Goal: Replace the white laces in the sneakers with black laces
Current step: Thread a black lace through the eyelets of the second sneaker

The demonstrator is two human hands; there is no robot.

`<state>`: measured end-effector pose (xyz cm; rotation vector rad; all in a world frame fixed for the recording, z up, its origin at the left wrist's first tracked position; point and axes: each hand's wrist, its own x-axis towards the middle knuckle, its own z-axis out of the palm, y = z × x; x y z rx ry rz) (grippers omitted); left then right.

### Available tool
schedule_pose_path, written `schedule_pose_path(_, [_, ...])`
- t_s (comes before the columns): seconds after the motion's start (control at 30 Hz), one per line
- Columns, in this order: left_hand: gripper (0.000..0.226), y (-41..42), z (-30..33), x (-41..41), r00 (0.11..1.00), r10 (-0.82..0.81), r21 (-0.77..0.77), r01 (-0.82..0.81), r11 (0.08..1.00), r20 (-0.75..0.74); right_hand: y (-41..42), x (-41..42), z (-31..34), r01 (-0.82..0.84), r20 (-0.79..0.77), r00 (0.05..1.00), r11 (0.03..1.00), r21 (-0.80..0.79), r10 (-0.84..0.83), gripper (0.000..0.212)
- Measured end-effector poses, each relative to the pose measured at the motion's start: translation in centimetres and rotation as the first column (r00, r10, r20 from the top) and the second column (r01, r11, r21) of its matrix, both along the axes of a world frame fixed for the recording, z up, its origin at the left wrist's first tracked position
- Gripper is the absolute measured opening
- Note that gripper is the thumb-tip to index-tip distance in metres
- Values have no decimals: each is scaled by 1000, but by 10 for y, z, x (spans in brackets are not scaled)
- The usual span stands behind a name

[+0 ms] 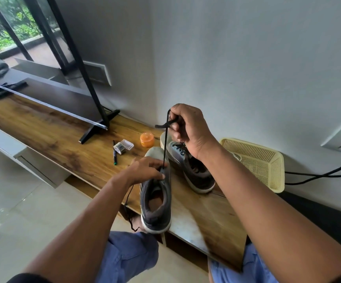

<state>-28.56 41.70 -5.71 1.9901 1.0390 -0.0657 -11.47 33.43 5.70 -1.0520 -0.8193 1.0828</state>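
Centrally in the frame, the right hand (186, 129) is raised, its fingers (176, 127) curled round a black lace (166, 139) drawn taut and running straight down to the near sneaker (156, 203). The left hand (147, 170) steadies this sneaker at its front eyelets, fingers curled over the upper; the lace's other end (127, 209) hangs slack off the counter (63, 135) edge at lower centre. A second sneaker (190, 170) lies just behind, beside a yellow basket (263, 160) at right.

Likely risks: an over-strong pull could draw the slack end right through the eyelets, leaving unequal lengths, or tip the near sneaker, whose heel overhangs the counter edge. The lace could also slip from the raised fingers.

Count: two sneakers, one black lace plainly visible, one basket, one orange jar (146, 139), one pen (114, 153), one small clear box (123, 146). Whether a white lace remains anywhere cannot be told.
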Motion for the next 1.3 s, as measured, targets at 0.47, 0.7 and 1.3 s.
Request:
schedule_pose_path(0.47, [56, -3, -5, -7, 999, -7, 99, 10, 995, -34, 1, 31, 19, 35, -364, 931, 985, 170, 29, 27])
schedule_pose_path(0.7, [54, -2, -6, -6, 999, -18, 93, 22, 995, -41, -4, 42, 27, 62, -549, 831, 966, 252, 90, 31])
schedule_pose_path(1.3, [27, -18, 17, -27, 962, 272, 113, -266, 957, -37, -6, 18, -19, 132, 855, 336, 879, -458, 395, 14])
